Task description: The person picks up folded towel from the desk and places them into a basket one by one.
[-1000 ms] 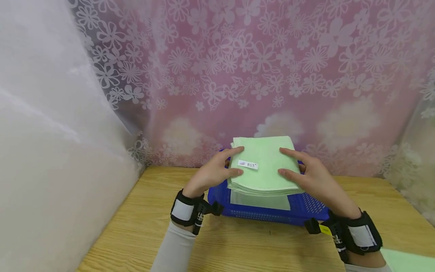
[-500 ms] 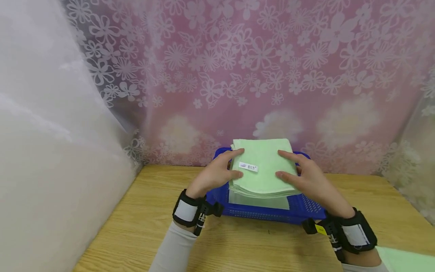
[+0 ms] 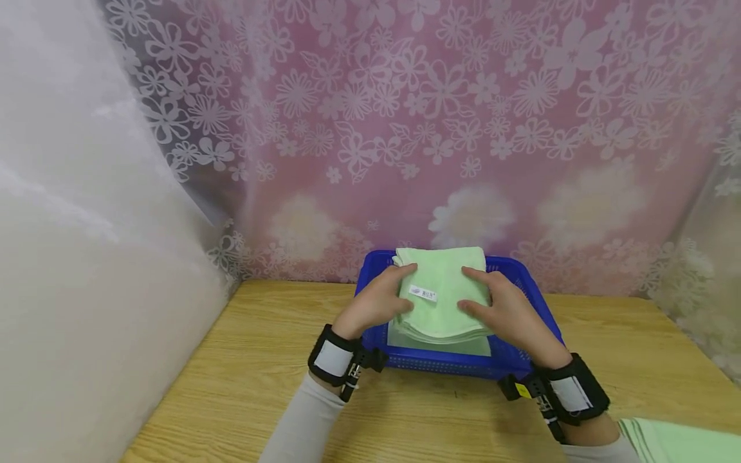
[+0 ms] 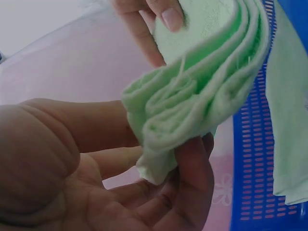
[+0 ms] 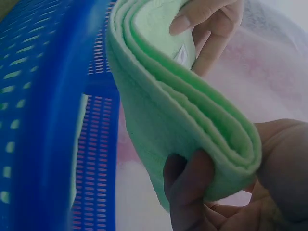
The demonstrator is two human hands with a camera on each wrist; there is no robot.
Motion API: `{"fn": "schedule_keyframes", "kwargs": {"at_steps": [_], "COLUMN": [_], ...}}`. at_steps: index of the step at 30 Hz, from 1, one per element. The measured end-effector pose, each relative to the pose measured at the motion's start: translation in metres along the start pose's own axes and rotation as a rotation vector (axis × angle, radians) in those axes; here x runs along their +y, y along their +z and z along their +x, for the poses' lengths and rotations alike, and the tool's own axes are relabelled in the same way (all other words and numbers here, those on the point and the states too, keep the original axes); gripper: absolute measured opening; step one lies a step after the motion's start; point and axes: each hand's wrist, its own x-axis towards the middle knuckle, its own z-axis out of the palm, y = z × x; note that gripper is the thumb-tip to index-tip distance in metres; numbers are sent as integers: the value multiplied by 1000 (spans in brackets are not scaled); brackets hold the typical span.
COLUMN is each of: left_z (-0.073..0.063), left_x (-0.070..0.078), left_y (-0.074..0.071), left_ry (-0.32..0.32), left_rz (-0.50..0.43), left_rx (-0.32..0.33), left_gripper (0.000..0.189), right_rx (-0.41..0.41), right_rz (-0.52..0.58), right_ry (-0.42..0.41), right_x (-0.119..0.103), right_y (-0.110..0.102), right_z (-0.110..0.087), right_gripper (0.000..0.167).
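Observation:
A folded light green towel [image 3: 442, 318] with a small white label [image 3: 423, 294] is held between my two hands over a blue plastic basket [image 3: 451, 364]. My left hand [image 3: 376, 301] pinches its left side, thumb on top and fingers curled underneath, as the left wrist view shows. On the opposite side my right hand [image 3: 512, 315] grips it the same way. Several folded layers show along the towel's edge [image 5: 192, 106] in the right wrist view, and the middle sags. Beneath it, another pale green cloth [image 4: 288, 120] lies in the basket, partly hidden.
More light green folded cloth [image 3: 683, 440] lies on the wooden table [image 3: 243, 373] at the lower right, cut off by the frame. A pink flowered curtain [image 3: 359, 128] hangs behind the table, and a whitish sheet [image 3: 98, 257] stands at the left.
The towel has come down slightly toward the basket. My right hand has moved left, closer to my left hand, so the towel's visible width is narrower. Both hands keep their hold.

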Motion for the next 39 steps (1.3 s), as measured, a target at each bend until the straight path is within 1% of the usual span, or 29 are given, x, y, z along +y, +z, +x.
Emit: {"fn": "schedule_keyframes", "kwargs": {"at_steps": [5, 8, 12, 16, 20, 26, 32, 39], "left_z": [4, 7, 11, 14, 16, 17, 19, 21], "left_x": [-5, -7, -10, -15, -20, -24, -31, -38], "left_y": [4, 8, 13, 19, 23, 25, 29, 30], "left_ry": [-27, -28, -30, -61, -83, -84, -83, -73], "left_rz": [34, 87, 135, 156, 196, 234, 294, 314], "left_rx": [-11, -6, 15, 9, 4, 4, 14, 21], "left_gripper": [78, 80, 83, 86, 83, 78, 70, 65], "right_rx": [0, 3, 13, 7, -5, -48, -97, -100], "right_rz": [-21, -43, -73, -87, -97, -117, -147, -191], "right_ry": [-23, -29, -24, -9, -6, 0, 15, 4], "right_x": [5, 9, 14, 18, 22, 24, 29, 34], "right_y": [6, 10, 19, 26, 32, 35, 37, 44], "right_z": [1, 1, 3, 5, 6, 7, 7, 8], "right_gripper": [67, 66, 65, 65, 65, 68, 69, 69]}}
